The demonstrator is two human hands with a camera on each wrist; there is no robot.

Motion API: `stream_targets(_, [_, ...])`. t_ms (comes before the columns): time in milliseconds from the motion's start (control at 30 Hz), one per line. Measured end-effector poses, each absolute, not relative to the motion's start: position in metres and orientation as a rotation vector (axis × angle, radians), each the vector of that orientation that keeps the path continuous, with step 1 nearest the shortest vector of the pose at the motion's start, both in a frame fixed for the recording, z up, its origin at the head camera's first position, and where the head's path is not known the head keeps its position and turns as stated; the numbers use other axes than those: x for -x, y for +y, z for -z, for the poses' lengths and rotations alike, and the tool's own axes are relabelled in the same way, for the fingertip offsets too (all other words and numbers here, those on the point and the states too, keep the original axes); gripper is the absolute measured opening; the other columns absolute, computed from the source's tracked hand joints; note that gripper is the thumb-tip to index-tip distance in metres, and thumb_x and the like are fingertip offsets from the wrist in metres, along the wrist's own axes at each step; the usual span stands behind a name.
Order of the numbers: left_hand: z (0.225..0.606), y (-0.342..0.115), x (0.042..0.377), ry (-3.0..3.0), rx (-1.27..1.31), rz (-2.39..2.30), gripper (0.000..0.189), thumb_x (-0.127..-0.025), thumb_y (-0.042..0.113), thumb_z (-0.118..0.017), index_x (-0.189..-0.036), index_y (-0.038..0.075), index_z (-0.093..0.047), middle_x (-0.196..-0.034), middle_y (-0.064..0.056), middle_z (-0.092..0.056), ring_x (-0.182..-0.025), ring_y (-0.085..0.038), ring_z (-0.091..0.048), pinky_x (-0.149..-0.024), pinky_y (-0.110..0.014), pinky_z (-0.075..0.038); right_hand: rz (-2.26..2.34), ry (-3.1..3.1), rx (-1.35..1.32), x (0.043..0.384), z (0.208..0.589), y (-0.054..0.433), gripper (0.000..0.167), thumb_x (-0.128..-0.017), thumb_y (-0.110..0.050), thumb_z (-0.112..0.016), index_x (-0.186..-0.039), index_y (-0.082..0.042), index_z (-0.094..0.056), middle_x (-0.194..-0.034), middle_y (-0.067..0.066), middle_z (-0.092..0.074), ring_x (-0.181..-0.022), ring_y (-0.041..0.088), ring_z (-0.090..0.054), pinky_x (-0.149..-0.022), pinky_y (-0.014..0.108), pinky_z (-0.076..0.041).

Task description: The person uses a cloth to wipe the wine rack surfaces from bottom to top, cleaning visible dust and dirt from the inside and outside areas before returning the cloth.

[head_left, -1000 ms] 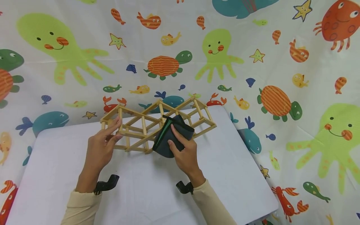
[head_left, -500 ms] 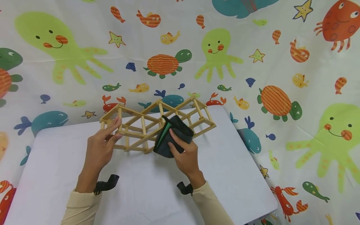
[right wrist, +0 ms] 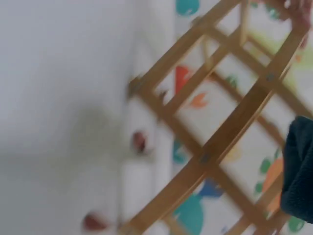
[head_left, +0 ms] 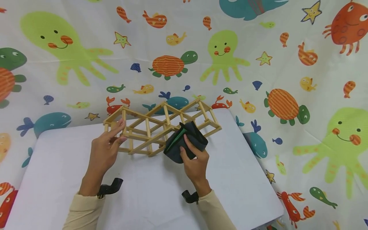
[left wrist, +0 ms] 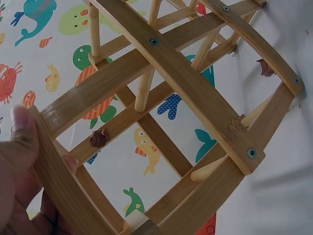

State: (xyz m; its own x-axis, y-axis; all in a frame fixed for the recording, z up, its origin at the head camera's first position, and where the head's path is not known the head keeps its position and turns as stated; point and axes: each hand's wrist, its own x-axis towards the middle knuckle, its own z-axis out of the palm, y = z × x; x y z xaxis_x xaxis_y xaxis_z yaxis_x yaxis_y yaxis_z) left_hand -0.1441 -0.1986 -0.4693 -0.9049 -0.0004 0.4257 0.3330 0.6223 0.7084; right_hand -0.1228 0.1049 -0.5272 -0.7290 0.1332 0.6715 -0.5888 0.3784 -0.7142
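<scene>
A lattice rack of light wooden slats and dowels [head_left: 153, 139], like a folding wine rack, stands at the back of the table. My left hand [head_left: 102, 153] grips its left end post between thumb and fingers. In the left wrist view the thumb lies against the end slat [left wrist: 68, 191], and screw heads show at the slat crossings. My right hand [head_left: 196, 163] holds a folded dark grey cloth [head_left: 173, 152] with a green strip along its fold, in front of the rack's middle. Only a part of the cloth [right wrist: 299, 171] shows in the right wrist view.
The white table [head_left: 143, 195] carries the rack. Behind it hangs a curtain [head_left: 184, 41] printed with sea animals. Small reddish-brown bits [left wrist: 99, 137] show by the rack in both wrist views. A black wrist mount [head_left: 110, 187] sits on each arm.
My right hand has moved the cloth a little right and down, off the rack's middle slats. The left hand keeps its grip, and the rack stays in place.
</scene>
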Motion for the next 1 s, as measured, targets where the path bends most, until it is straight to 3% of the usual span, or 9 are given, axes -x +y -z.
stream_targets(167, [0.471, -0.199, 0.144, -2.469, 0.258, 1.190, 0.061, -0.096, 0.011, -0.073, -0.153, 0.023, -0.056, -0.155, -0.004, -0.058, -0.093, -0.032, -0.068, -0.080, 0.005, -0.038, -1.481, -1.959, -0.516, 0.128, 0.520, 0.074, 0.047, -0.095, 0.001, -0.076, -0.141, -0.004, -0.068, -0.149, 0.016, -0.063, -0.135, 0.032, -0.065, -0.109, 0.039, -0.057])
stream_targets(400, [0.473, -0.198, 0.143, -2.481, 0.269, 1.197, 0.060, -0.097, 0.012, -0.072, -0.154, 0.022, -0.055, -0.156, -0.005, -0.057, -0.104, -0.038, -0.070, -0.081, 0.006, -0.037, -1.580, -2.183, -0.481, 0.120, 0.538, 0.051, 0.042, -0.094, -0.007, -0.078, -0.135, -0.017, -0.074, -0.143, 0.009, -0.068, -0.129, 0.024, -0.068, -0.102, 0.039, -0.061])
stream_targets(667, [0.473, -0.200, 0.142, -2.494, 0.261, 1.179, 0.062, -0.098, 0.014, -0.072, -0.156, 0.024, -0.054, -0.157, -0.003, -0.056, -0.096, -0.033, -0.069, -0.077, 0.003, -0.039, -1.580, -1.983, -0.409, 0.122, 0.539, 0.047, 0.046, -0.096, -0.003, -0.076, -0.141, -0.009, -0.068, -0.149, 0.011, -0.064, -0.135, 0.029, -0.065, -0.108, 0.040, -0.058])
stream_targets(833, [0.476, -0.201, 0.142, -2.489, 0.261, 1.191, 0.062, -0.098, 0.013, -0.073, -0.156, 0.024, -0.054, -0.157, -0.004, -0.056, -0.110, -0.039, -0.071, -0.081, 0.005, -0.038, -1.599, -2.174, -0.457, 0.116, 0.553, 0.038, 0.043, -0.092, -0.005, -0.079, -0.133, -0.018, -0.075, -0.137, 0.007, -0.071, -0.124, 0.022, -0.071, -0.096, 0.034, -0.063])
stream_targets(1000, [0.476, -0.199, 0.143, -2.478, 0.276, 1.210, 0.061, -0.099, 0.014, -0.072, -0.156, 0.023, -0.054, -0.157, -0.003, -0.055, -0.117, -0.041, -0.070, -0.083, 0.005, -0.038, -1.580, -1.956, -0.455, 0.115, 0.548, 0.036, 0.044, -0.094, -0.002, -0.076, -0.138, -0.006, -0.070, -0.144, 0.015, -0.067, -0.128, 0.031, -0.070, -0.100, 0.041, -0.062])
